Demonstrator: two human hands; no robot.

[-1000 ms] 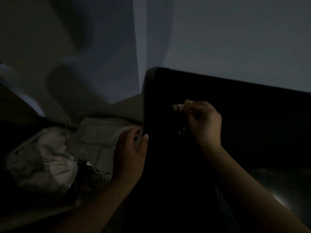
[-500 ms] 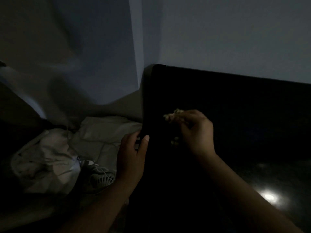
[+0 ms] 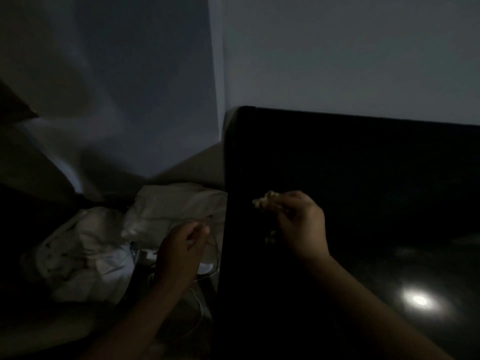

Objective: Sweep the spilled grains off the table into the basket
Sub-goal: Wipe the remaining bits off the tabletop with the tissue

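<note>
Dim light. We note white bundles [image 3: 85, 245] left of our left hand [image 3: 181, 252]. The hand is blurred, its grip unreadable, just off the table [image 3: 363, 165] edge. Our right hand [image 3: 302, 226] pinches pale grains [image 3: 263, 201] at its fingertips, over the tabletop.

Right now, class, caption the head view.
Right hand pinches a pale clump over the table; left hand hovers beside its edge.
</note>
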